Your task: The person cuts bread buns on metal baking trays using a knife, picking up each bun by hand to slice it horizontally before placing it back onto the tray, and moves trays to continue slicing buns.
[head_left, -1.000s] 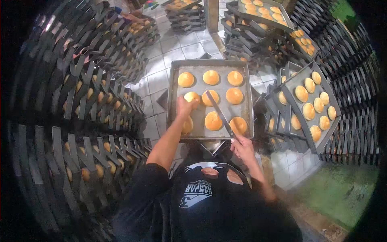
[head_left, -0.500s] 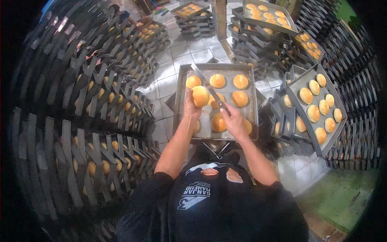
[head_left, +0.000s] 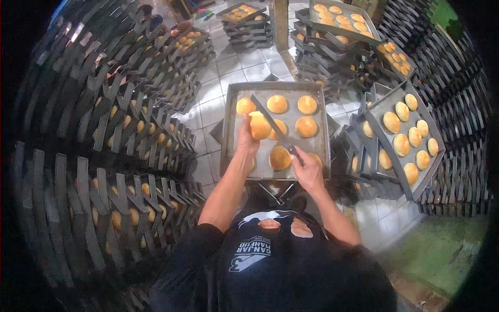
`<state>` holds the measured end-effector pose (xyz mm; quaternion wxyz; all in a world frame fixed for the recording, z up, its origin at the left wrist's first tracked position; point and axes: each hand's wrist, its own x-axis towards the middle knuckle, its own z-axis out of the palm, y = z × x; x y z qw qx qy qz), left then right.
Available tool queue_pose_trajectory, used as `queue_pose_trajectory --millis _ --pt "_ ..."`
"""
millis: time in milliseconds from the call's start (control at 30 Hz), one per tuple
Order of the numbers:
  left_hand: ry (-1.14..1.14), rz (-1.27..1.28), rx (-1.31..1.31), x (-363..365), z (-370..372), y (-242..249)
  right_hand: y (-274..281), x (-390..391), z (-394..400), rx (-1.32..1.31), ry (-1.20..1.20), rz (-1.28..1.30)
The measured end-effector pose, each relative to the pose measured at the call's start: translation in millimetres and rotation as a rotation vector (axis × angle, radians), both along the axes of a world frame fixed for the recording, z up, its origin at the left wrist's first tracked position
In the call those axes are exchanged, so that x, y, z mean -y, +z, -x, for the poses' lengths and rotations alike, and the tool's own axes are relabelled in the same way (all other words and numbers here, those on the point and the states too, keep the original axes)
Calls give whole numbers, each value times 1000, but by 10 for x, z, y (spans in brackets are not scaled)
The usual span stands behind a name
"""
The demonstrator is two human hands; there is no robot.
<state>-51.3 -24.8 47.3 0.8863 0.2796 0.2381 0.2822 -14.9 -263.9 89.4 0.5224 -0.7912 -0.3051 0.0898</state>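
Note:
A golden round bun (head_left: 260, 126) is held up in my left hand (head_left: 247, 138), above the left part of a metal tray (head_left: 327, 136). My right hand (head_left: 307, 169) grips the dark handle of a long knife (head_left: 268, 118). The blade slants up and to the left, its edge beside the held bun; whether they touch I cannot tell. Several more buns lie in the tray, among them one at the top middle (head_left: 277, 104) and one just left of my right hand (head_left: 280, 158).
Stacked trays of buns (head_left: 409, 136) stand close on the right, with more trays (head_left: 345, 22) behind. High stacks of dark trays (head_left: 114, 192) line the left side. A wooden post (head_left: 281, 25) rises at the back, and part of a person (head_left: 150, 18) shows at the upper left.
My right hand has moved a little right and down, drawing the knife with it. The held bun has shifted slightly and looks more tilted in my left hand.

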Motion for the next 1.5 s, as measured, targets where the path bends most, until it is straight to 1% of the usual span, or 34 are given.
queue_pose_trajectory --millis 67,100,167,200,233,267,300,333,367,400,433,467,500,533,600,633,667,700,767,800,900,967,1033,1100,1167,1200,1267,1300,1333,1400,1433,1467,1500 --pt "-63 -54 -14 104 -34 -83 133 -140 -99 -21 -20 111" --pt "-69 -53 -18 99 -45 -127 160 -176 -161 -25 -26 112" --pt "-13 -33 -35 33 -108 -182 226 -235 -260 -18 40 83" --pt "-13 -35 -33 -18 -102 -103 348 -163 -248 -64 58 143" --pt "0 -33 -21 -92 -63 6 284 -73 -236 -60 61 141" --pt "16 -30 -8 -144 -23 104 155 49 -221 32 74 122" --pt "25 -29 -4 -196 4 85 40 146 -220 124 90 102" --pt "-10 -103 -4 -231 38 38 7 195 -212 160 107 35" --pt "-50 -175 -8 -242 67 -19 -40 199 -234 158 109 38" --pt "-40 -178 -68 -157 48 -38 30 176 -251 34 106 75" --pt "-48 -175 -72 -64 16 -88 97 142 -283 -89 99 110" --pt "-90 -249 -59 24 -27 -129 153 61 -355 -134 109 184" --pt "-131 -322 -46 106 -47 -89 166 5 -413 -137 103 183" --pt "-113 -267 -61 148 -47 -35 172 -46 -464 -107 124 163" --pt "-80 -283 -73 53 -50 77 120 -26 -505 -74 145 139" --pt "-42 -294 -88 -47 -27 72 59 87 -504 46 149 112" --pt "-59 -307 -53 -171 14 75 -6 176 -504 168 156 85" --pt "-49 -308 -50 -206 39 101 32 212 -492 173 165 84" --pt "-113 -398 -147 -206 109 117 83 302 -432 -47 187 100" --pt "-144 -367 -152 -175 66 -36 74 247 -419 -54 185 102" --pt "-191 -368 -163 163 -34 67 97 3 -475 -1 178 120" --pt "-175 -330 -117 95 -61 102 126 -43 -502 22 191 184" --pt "-151 -276 -154 -77 19 203 121 171 -462 42 201 156" --pt "-113 -305 -152 -173 56 201 125 240 -445 62 215 129" --pt "-173 -331 -201 -78 73 226 122 257 -390 -63 192 233" --pt "-218 -354 -309 -99 7 -23 73 182 -390 -67 187 235" --pt "-215 -380 -325 65 -81 -48 -56 -42 -426 -98 189 192" --pt "-205 -406 -339 103 -104 -77 -64 -35 -419 -99 185 193" --pt "-165 -377 -268 75 -148 -85 -67 -35 -421 -68 190 155" --pt "-157 -380 -277 -86 -109 4 -54 27 -421 -35 200 117" --pt "-150 -382 -288 -145 -58 77 -32 174 -404 -75 207 134" --pt "-134 -392 -228 -161 -18 135 -24 250 -393 -117 215 150" --pt "-132 -388 -234 -154 0 93 -82 231 -382 -123 219 154"
